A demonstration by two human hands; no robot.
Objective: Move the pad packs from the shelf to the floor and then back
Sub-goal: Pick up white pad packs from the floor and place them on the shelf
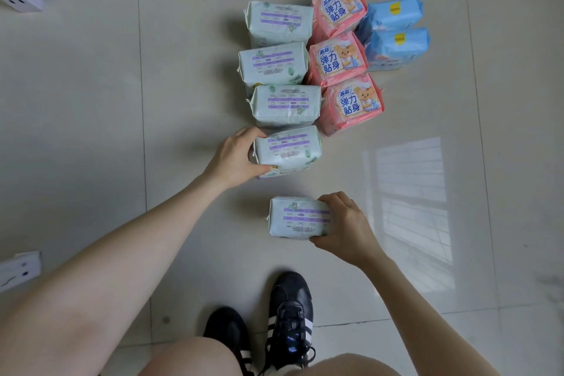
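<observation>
mint packs [287,152] gripped by left hand [233,159], right hand [345,229].

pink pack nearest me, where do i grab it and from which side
Probably by its near right corner, coming from the right. The nearest pink pack lies face up with its far edge against the middle pink pack and its left side close to a green pack, so only the near and right edges look free for fingers.

Soft daylight, window glare on floor [409,192], wide-angle bending at edges
</observation>
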